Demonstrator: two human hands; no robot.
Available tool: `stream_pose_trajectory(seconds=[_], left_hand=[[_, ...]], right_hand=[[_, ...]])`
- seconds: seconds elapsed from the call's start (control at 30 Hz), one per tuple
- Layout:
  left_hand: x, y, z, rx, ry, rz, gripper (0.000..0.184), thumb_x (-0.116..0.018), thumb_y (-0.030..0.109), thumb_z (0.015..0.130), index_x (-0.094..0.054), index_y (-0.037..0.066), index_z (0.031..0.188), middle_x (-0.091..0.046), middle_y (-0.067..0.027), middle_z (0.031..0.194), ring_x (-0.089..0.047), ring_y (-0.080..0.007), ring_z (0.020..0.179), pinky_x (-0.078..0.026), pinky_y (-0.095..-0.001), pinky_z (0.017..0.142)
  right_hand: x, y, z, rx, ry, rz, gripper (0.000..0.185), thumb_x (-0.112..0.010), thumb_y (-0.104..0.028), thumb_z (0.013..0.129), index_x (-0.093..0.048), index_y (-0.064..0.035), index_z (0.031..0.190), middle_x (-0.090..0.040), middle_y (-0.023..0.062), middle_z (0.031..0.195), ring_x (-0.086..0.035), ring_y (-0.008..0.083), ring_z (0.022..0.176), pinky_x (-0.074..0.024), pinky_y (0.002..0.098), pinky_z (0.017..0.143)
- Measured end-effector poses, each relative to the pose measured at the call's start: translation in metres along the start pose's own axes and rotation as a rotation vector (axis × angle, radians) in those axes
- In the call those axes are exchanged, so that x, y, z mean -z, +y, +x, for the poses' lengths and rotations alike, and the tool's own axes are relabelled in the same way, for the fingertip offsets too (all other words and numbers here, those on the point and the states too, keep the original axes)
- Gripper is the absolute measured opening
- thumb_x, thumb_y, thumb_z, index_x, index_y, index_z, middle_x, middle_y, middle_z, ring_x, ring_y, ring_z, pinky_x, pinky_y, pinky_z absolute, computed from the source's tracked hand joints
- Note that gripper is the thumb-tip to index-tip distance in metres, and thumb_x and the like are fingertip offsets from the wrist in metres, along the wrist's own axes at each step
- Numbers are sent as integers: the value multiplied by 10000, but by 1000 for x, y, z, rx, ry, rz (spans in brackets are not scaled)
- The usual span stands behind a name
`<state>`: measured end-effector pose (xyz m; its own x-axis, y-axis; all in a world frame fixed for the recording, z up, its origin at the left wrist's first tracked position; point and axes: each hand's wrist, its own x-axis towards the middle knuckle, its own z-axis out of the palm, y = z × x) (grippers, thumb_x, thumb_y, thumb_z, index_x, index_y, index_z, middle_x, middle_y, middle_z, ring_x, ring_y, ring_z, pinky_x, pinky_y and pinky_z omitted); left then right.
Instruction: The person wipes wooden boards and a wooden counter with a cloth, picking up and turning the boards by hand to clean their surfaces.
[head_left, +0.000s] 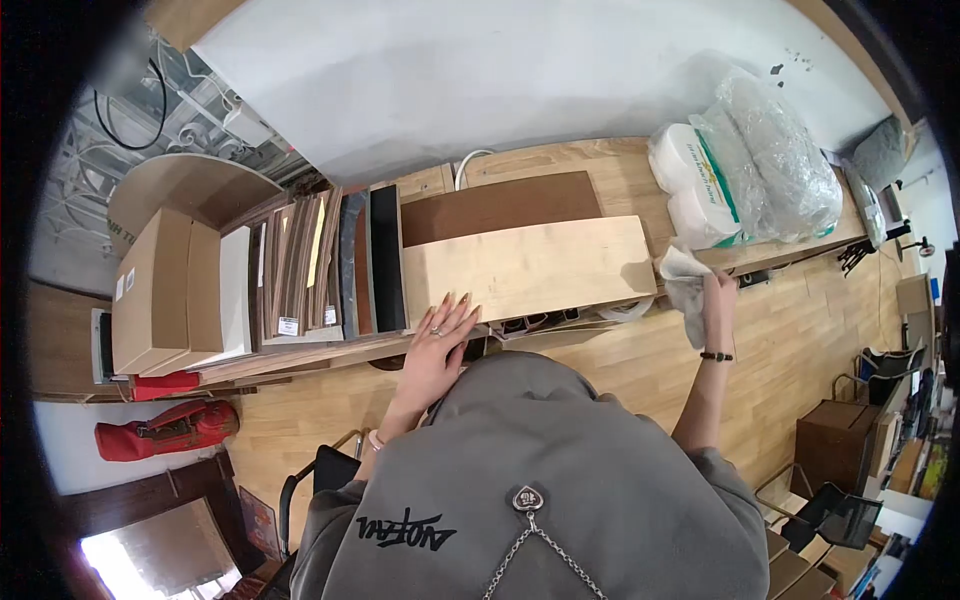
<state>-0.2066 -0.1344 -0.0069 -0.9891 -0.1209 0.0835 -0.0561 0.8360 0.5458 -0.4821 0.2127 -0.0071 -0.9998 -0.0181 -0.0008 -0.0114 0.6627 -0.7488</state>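
Note:
My left hand (437,348) lies with its fingers stretched out on the front left part of a pale wooden board (535,262). A ring and long nails show on it. Behind this board is a brown board (505,205), partly covered by it. My right hand (718,292) is closed around a crumpled greyish-white cloth (684,285), just beyond the pale board's right end. The cloth hangs down at the shelf's front edge. Part of the right fingers is hidden by the cloth.
Upright sample boards (300,265) and a cardboard box (165,290) stand left on the wooden shelf (550,155). Paper rolls in plastic (700,190) and a clear plastic bag (780,160) sit at right. A red bag (170,430) and an office chair (835,515) are nearby.

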Motion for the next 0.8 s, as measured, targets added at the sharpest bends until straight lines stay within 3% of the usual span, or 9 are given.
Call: stream_pose_trajectory(seconds=[0.07, 0.17, 0.3, 0.57, 0.8], left_hand=[[1, 0, 1, 9, -14, 3, 557, -532, 0, 850, -472, 165, 1378, -397, -67, 1464, -289, -296, 1393, -231, -447, 1137], [1, 0, 0, 24, -46, 9, 556, -538, 6, 866, -462, 185, 1388, -367, -50, 1486, -259, -288, 1408, -219, -443, 1144], [0, -2, 1, 5, -41, 18, 576, -531, -7, 855, -453, 181, 1394, -358, -51, 1491, -255, -293, 1409, -219, -447, 1144], [-2, -3, 2, -13, -26, 43, 642, -527, -37, 821, -418, 177, 1417, -332, -52, 1506, -245, -291, 1414, -212, -443, 1148], [2, 0, -1, -29, -53, 23, 669, -568, 0, 811, -389, 167, 1433, -311, -61, 1516, -230, -284, 1420, -202, -437, 1152]], right_hand=[[-25, 44, -17, -21, -34, 374, 343, -574, -247, 886, -623, 41, 1066, -648, 144, 911, -585, 197, 815, -460, 331, 749], [-53, 16, -53, -6, 104, 491, 386, -636, -299, 883, -618, 41, 1063, -631, 86, 876, -559, 158, 790, -462, 318, 727], [-74, 9, -51, 11, -19, 404, 393, -702, -293, 833, -628, 33, 1041, -655, 103, 874, -588, 171, 790, -471, 312, 730], [-71, -6, -23, 18, -42, 131, 423, -755, -330, 764, -655, 1, 1006, -683, 168, 866, -644, 242, 783, -490, 347, 720], [-71, 8, -23, 52, -46, 159, 404, -752, -316, 762, -661, -6, 1004, -679, 178, 867, -648, 261, 785, -491, 351, 724]])
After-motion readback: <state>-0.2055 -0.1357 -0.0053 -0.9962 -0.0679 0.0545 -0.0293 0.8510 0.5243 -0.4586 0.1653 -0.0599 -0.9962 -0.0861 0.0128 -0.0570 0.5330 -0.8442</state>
